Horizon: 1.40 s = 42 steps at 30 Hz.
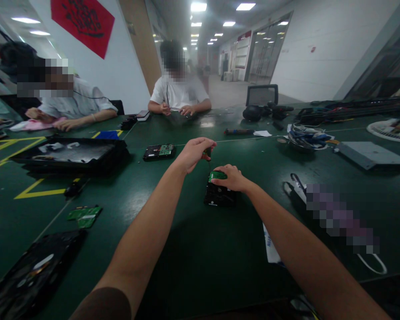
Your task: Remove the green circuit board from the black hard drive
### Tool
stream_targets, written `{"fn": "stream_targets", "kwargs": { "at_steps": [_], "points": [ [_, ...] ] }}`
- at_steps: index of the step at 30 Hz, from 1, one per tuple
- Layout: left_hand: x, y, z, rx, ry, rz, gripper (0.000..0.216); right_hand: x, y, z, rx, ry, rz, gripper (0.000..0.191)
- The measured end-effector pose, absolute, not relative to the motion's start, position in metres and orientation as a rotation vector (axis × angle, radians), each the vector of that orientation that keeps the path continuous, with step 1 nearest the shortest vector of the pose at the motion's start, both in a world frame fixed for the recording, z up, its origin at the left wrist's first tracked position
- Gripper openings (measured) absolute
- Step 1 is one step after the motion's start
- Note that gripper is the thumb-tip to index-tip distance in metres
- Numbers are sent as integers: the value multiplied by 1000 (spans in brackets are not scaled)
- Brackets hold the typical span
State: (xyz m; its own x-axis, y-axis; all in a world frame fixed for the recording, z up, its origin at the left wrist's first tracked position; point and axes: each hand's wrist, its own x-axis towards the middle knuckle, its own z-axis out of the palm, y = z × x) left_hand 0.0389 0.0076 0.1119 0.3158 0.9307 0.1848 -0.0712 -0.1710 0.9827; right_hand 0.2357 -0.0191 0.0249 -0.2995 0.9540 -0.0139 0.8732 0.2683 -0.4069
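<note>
A black hard drive (218, 196) with a green circuit board (217, 175) at its far end lies on the table in front of me. My right hand (234, 178) grips its far right side, thumb resting over the board. Above the drive's far left corner, my left hand (197, 153) is closed around the handle of a screwdriver (207, 153). The thin shaft points down toward the board's edge; whether the tip touches a screw is too small to tell. A second hard drive (159, 151), with its board facing up, lies to the left beyond my left forearm.
A black tray-like housing (76, 153) sits at the left. Nearer are a loose green board (86, 215) and a large black drive (36, 273). To the right are a lanyard (340, 218), a cable bundle (308, 135) and a grey metal box (375, 154). Two people sit across the table.
</note>
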Motion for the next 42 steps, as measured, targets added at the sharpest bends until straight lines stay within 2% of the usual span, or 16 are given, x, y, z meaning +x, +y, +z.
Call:
{"fn": "stream_targets", "kwargs": {
  "at_steps": [27, 34, 42],
  "points": [
    [42, 4, 114, 1453, 871, 1099, 6, 236, -18, 24, -1696, -2310, 505, 63],
    [40, 4, 116, 1491, 841, 1074, 14, 236, -18, 23, -1695, -2314, 488, 63],
    [42, 6, 113, 1546, 811, 1103, 11, 235, -17, 20, -1695, -2309, 472, 61]
  ]
}}
